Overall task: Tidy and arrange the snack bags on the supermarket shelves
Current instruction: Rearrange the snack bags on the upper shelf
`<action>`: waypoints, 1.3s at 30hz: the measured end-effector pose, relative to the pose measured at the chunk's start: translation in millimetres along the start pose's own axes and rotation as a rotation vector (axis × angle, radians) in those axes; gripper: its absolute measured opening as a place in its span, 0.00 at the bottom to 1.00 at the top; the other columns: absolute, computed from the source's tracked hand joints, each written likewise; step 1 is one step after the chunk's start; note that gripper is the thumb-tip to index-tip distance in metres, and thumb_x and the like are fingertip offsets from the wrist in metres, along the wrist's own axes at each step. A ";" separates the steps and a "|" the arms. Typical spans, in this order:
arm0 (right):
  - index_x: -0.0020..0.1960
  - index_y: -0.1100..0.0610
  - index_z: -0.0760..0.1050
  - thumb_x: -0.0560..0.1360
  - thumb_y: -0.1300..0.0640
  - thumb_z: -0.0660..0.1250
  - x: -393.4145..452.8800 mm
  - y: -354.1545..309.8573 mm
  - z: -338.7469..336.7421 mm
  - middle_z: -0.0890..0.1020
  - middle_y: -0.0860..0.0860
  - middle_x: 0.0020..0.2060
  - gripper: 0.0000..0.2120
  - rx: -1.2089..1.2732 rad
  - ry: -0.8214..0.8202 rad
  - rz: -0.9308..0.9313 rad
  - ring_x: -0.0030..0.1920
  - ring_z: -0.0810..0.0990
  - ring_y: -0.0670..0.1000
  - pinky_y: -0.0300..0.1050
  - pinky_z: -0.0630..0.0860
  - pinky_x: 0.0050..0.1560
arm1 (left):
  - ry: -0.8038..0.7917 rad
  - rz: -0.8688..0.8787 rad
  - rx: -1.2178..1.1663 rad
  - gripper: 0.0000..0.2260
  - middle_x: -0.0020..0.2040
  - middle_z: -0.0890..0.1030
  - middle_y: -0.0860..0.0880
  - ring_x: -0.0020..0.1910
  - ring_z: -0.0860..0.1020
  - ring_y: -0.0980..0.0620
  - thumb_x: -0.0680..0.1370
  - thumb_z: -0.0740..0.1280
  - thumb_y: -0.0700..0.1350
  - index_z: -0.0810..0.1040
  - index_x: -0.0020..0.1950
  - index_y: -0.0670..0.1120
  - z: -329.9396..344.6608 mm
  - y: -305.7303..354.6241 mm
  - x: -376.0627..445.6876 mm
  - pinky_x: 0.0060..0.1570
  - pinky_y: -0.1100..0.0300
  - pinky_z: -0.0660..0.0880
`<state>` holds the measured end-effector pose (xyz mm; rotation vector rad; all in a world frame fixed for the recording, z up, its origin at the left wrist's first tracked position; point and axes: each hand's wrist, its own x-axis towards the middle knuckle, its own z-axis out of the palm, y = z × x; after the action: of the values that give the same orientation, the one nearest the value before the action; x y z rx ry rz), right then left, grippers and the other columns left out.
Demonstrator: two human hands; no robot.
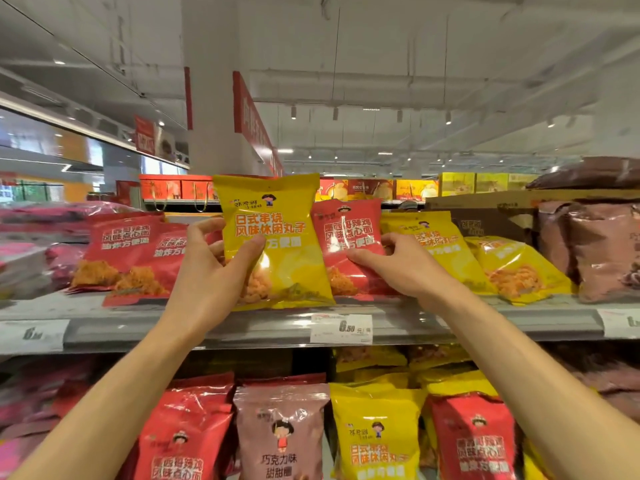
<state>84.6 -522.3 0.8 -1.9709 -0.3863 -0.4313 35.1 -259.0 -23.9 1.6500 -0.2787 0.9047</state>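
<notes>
Sorting by colour, the left hand [221, 268] pinches a glossy yellow plastic snack bag [273, 237] upright on the grey metal shelf [214, 323], while the right hand [398, 261] grips the red plastic snack bag [349, 244] just right of it; swapping them probably comes next.

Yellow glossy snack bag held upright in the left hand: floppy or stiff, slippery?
The yellow glossy snack bag is probably puffy and semi-stiff: it stands upright though the left hand pinches it only near one edge. Likely light, since thumb and fingers suffice. Its shiny film reflects the lights, so it may be slippery.
</notes>
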 end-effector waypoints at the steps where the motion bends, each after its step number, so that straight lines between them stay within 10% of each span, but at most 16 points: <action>1: 0.54 0.47 0.76 0.74 0.42 0.76 -0.7 -1.2 0.2 0.86 0.45 0.48 0.15 0.028 0.015 -0.008 0.41 0.87 0.44 0.40 0.82 0.39 | 0.000 -0.003 -0.003 0.24 0.52 0.83 0.56 0.38 0.85 0.60 0.76 0.73 0.59 0.65 0.66 0.58 0.1 0.3 -0.3 0.30 0.70 0.77; 5: 0.63 0.53 0.76 0.77 0.42 0.73 -1.4 -7.6 -10.3 0.85 0.48 0.53 0.21 0.007 0.128 -0.041 0.48 0.87 0.48 0.49 0.85 0.50 | -0.004 -0.030 -0.041 0.24 0.45 0.86 0.58 0.32 0.85 0.54 0.77 0.73 0.56 0.66 0.67 0.56 0.6 1.2 1.7 0.28 0.67 0.77; 13: 0.61 0.52 0.77 0.74 0.43 0.76 -18.0 19.1 -86.3 0.86 0.45 0.47 0.21 0.049 0.278 -0.065 0.40 0.86 0.40 0.35 0.80 0.34 | -0.018 -0.021 -0.027 0.25 0.49 0.86 0.57 0.37 0.87 0.54 0.78 0.74 0.57 0.66 0.69 0.56 35.5 1.7 5.9 0.31 0.62 0.81; 18: 0.64 0.52 0.74 0.72 0.42 0.77 -27.3 49.1 -114.9 0.87 0.48 0.51 0.26 0.077 0.288 0.006 0.45 0.88 0.47 0.48 0.84 0.49 | -0.083 0.109 0.248 0.28 0.43 0.87 0.51 0.39 0.87 0.48 0.81 0.69 0.56 0.59 0.76 0.54 78.6 13.0 10.8 0.47 0.46 0.83; 26: 0.75 0.51 0.67 0.76 0.45 0.75 -25.4 63.7 -124.6 0.86 0.46 0.53 0.32 0.157 0.208 -0.005 0.45 0.88 0.44 0.44 0.82 0.46 | -0.206 0.332 0.818 0.30 0.81 0.59 0.42 0.80 0.59 0.41 0.83 0.60 0.63 0.60 0.83 0.53 110.9 21.1 7.9 0.75 0.40 0.65; 30: 0.74 0.52 0.68 0.76 0.46 0.74 -23.0 67.8 -125.2 0.86 0.47 0.54 0.30 0.170 0.200 -0.022 0.46 0.88 0.45 0.45 0.83 0.47 | -0.555 0.326 0.749 0.33 0.83 0.60 0.51 0.81 0.56 0.51 0.79 0.50 0.69 0.64 0.81 0.57 116.3 19.8 8.2 0.79 0.50 0.56; 39: 0.73 0.51 0.69 0.76 0.46 0.74 -24.2 67.6 -127.9 0.85 0.43 0.51 0.29 0.160 0.197 -0.029 0.41 0.87 0.41 0.31 0.79 0.32 | -0.622 0.246 0.869 0.28 0.85 0.53 0.50 0.84 0.49 0.48 0.84 0.57 0.62 0.58 0.83 0.56 136.2 17.8 13.8 0.81 0.47 0.50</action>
<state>77.2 -668.2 -12.7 -1.7519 -0.3139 -0.5893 88.9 -384.7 -5.0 2.7506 -0.5724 0.6963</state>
